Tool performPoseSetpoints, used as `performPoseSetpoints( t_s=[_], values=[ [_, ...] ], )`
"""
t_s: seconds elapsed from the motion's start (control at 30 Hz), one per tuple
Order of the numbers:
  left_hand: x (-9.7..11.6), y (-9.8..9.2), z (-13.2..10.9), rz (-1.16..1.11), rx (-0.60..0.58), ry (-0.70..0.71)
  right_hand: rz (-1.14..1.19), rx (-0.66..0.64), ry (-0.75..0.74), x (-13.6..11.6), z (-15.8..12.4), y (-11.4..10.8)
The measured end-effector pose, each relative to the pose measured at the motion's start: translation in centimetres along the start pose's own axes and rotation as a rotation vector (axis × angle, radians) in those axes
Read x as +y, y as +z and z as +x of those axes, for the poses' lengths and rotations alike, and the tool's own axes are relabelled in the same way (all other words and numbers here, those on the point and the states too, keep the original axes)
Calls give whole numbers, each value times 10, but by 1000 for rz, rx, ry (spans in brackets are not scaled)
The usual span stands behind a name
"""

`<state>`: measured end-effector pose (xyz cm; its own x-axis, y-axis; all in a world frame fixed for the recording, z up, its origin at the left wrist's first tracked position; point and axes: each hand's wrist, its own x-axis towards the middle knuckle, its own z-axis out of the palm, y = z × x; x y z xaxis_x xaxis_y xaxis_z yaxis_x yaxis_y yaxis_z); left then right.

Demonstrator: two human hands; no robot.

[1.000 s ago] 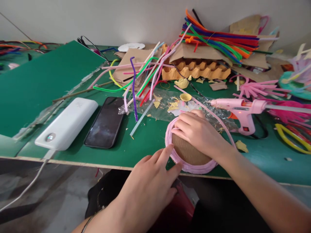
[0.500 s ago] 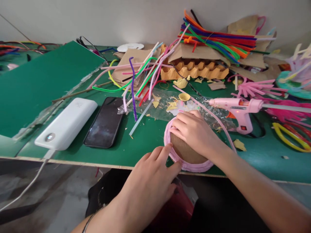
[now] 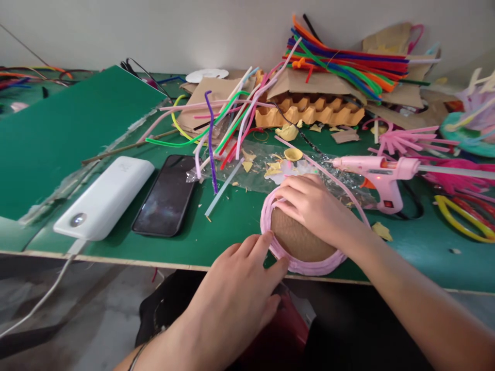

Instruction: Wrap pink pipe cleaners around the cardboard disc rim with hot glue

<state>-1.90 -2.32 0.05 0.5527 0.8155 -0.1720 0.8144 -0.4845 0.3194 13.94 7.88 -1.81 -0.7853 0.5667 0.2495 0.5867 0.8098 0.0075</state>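
Observation:
A round brown cardboard base (image 3: 299, 239) lies near the table's front edge, its rim wrapped in pink pipe cleaners (image 3: 315, 266). My left hand (image 3: 242, 281) grips the rim at its near left, thumb and fingertips closed against it. On the far side my right hand (image 3: 315, 206) presses curled fingers over the rim; its fingertips are partly hidden. A loose pink pipe cleaner (image 3: 340, 184) arcs from behind the right hand toward the back. To the right of that, a pink glue gun (image 3: 381, 178) rests on the table with a glue stick in its rear.
A white power bank (image 3: 106, 198) and a black phone (image 3: 164, 198) lie left. Loose pipe cleaners (image 3: 232, 116), a clear plastic sheet (image 3: 253, 180) with scraps and an orange egg tray (image 3: 309, 112) lie behind. A pipe-cleaner bundle (image 3: 348, 62) sits at the back.
My right hand has shifted slightly, and the near right of the pink rim shows more. My left hand keeps its hold in nearly the same place.

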Motion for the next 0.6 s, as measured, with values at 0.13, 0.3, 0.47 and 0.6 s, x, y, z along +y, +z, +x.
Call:
performPoseSetpoints(
  t_s=[0.13,0.3,0.47,0.6],
  values=[
    [1,-2,-2,-11,-32,9,-62,46,6,0,1,2],
    [3,0,-6,1,-22,-8,-191,97,36,-4,3,2],
    [1,3,-6,-27,-26,8,-208,84,94,-8,4,5],
    [1,3,-5,-23,-10,11,-141,-2,82,-7,2,7]
  ],
)
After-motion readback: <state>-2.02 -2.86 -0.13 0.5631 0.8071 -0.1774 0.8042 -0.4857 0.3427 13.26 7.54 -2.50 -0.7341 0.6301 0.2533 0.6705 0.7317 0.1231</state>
